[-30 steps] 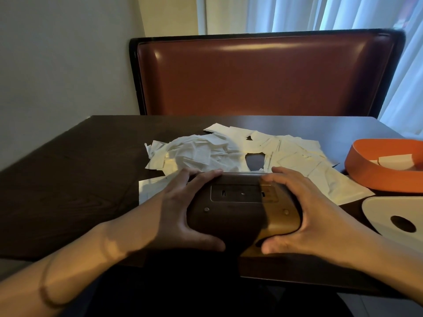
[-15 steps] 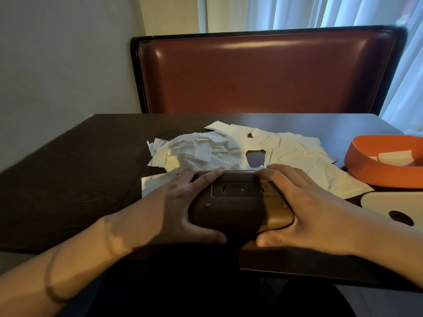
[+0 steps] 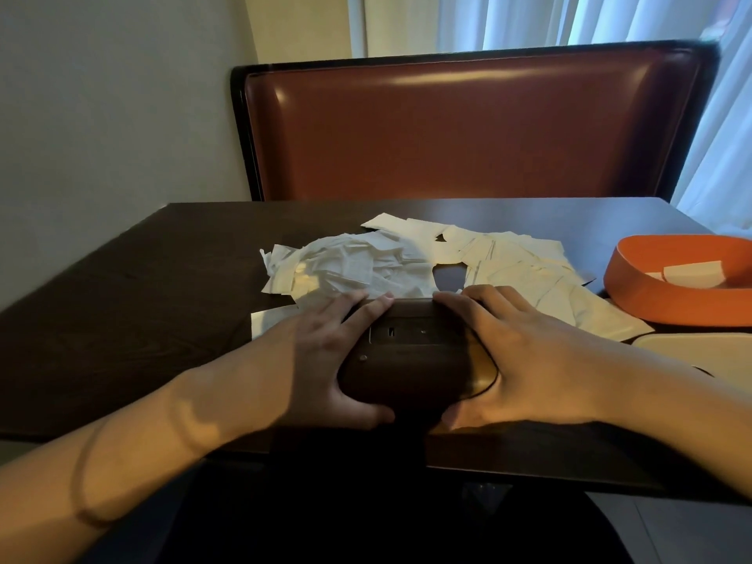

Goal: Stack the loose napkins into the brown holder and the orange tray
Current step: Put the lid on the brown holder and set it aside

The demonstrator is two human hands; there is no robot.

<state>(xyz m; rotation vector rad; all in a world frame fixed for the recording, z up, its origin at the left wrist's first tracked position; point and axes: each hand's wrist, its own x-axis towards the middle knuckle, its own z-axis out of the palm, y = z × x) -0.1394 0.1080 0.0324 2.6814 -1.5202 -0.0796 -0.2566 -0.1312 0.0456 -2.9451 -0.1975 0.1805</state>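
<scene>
Two hands meet on a dark wood-grain bench [image 3: 122,303] set against a pale wall, facing a red-brown padded seat back [image 3: 468,128] with white curtains [image 3: 529,18] behind. The brown holder [image 3: 411,360] lies at the near edge, its long axis running left to right, its recessed panel facing up. The left hand [image 3: 313,360] and right hand [image 3: 525,352] grip its two ends, fingers curled over the far edge. Loose napkins [image 3: 407,266] lie heaped just beyond. The orange tray [image 3: 667,295] sits at far right, with napkins inside.
</scene>
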